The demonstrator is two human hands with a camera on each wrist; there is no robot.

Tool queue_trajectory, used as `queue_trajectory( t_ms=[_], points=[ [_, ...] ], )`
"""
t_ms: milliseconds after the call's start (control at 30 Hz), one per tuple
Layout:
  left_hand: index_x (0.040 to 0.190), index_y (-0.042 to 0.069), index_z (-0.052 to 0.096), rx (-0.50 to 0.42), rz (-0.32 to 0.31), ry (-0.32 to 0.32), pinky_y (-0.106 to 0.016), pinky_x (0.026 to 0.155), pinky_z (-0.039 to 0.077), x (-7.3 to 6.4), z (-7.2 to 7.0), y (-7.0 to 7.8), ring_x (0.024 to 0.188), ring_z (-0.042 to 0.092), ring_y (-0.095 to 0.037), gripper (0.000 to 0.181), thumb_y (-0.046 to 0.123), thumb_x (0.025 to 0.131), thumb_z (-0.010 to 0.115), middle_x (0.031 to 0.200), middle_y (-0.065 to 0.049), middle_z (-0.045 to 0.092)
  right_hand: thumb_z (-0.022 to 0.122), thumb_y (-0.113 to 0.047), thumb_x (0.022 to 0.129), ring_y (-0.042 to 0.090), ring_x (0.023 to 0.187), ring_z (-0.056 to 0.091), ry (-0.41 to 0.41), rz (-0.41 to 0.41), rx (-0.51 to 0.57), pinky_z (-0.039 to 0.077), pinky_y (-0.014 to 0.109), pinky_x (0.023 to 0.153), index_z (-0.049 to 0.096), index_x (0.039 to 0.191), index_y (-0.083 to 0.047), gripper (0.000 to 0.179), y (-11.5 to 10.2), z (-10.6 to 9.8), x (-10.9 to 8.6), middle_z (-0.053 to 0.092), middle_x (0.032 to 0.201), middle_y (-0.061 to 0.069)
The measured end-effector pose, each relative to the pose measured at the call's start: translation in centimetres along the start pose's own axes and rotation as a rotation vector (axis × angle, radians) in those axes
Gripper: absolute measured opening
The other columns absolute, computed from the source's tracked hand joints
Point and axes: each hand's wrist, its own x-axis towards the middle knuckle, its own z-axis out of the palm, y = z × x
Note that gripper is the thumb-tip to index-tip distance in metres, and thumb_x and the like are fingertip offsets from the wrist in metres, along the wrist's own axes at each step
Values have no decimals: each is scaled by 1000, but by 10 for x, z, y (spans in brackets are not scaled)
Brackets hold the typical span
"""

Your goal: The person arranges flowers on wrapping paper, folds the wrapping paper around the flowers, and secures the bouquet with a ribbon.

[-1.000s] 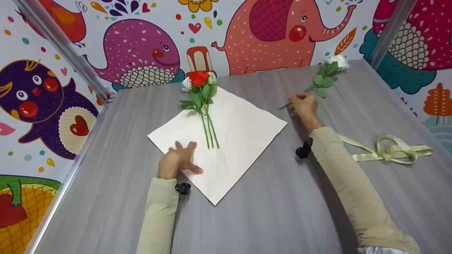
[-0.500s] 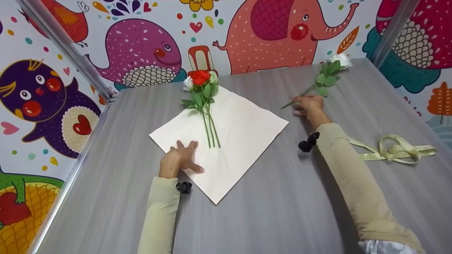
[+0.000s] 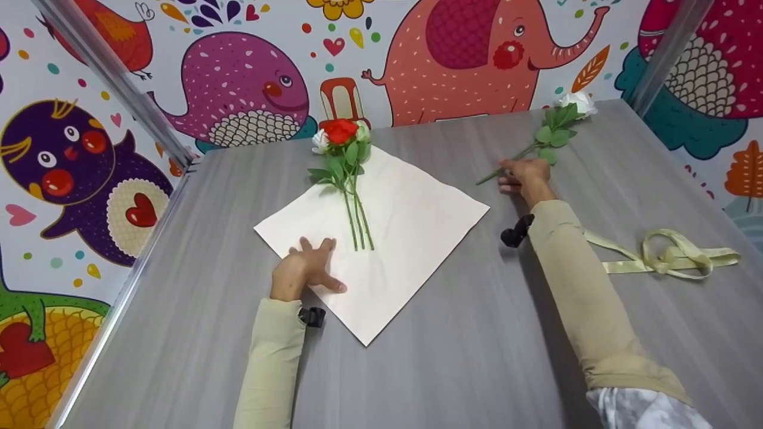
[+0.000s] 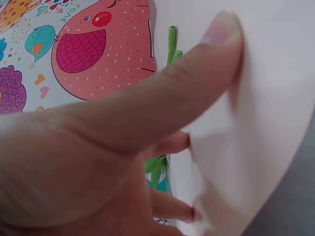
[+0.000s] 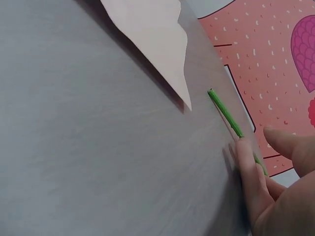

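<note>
A pale square sheet of paper [image 3: 411,238] lies cornerwise on the table. On its upper left part rests a small bunch of artificial flowers: a red rose [image 3: 340,131] with pale blooms at its sides, green leaves and bare stems. My left hand [image 3: 307,271] rests on the paper's lower left edge, fingers and thumb spread. To the right, my right hand [image 3: 527,176] is at the stem of a white rose [image 3: 575,106] lying on the table. In the right wrist view a finger lies over the green stem [image 5: 224,110], while the thumb stands apart from it.
A pale yellow-green ribbon [image 3: 673,259] lies loosely looped on the table's right side, partly behind the right sleeve [image 3: 581,286]. Walls with printed cartoon animals border the grey table [image 3: 441,357] at the back and sides.
My right hand has shifted slightly along the white rose's stem toward its bloom. The left hand, paper, bunch and white rose stay put; the head view has drifted a little.
</note>
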Motion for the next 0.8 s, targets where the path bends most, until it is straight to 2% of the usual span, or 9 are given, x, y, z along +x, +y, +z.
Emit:
queue_trajectory(
  t_ms=[100,233,367,600,800],
  points=[
    [161,13,15,-3,0,-2,-73,113,24,0,0,0,145,6,-64,107,44,83,80,160,-42,-1,75,-22,90,10,56,70,13,7,-14,60,28,61,58,99,-9,23,0,0,1,68,58,0],
    [161,12,17,4,12,5,-73,113,25,0,0,1,144,8,-66,106,44,82,81,159,-43,0,74,-24,91,10,57,71,31,14,-38,60,27,62,59,97,-10,21,0,2,3,68,58,0],
    [160,12,17,10,19,12,-73,112,26,0,-1,1,144,10,-66,106,43,82,81,158,-44,2,75,-23,90,10,53,69,53,9,-63,60,27,59,61,104,-7,25,0,5,5,66,55,0],
    [161,14,17,-22,12,-9,-74,113,23,0,0,1,146,4,-64,104,43,83,80,160,-41,-2,76,-17,88,9,45,64,88,-30,-169,58,26,54,60,126,2,45,0,7,7,61,49,-2],
    [160,14,17,-23,3,-6,-74,113,23,0,-1,0,146,5,-64,104,42,83,81,160,-41,-2,70,-14,89,9,49,66,75,-22,-198,59,26,57,59,126,3,42,-1,6,5,61,53,-2]
  ],
)
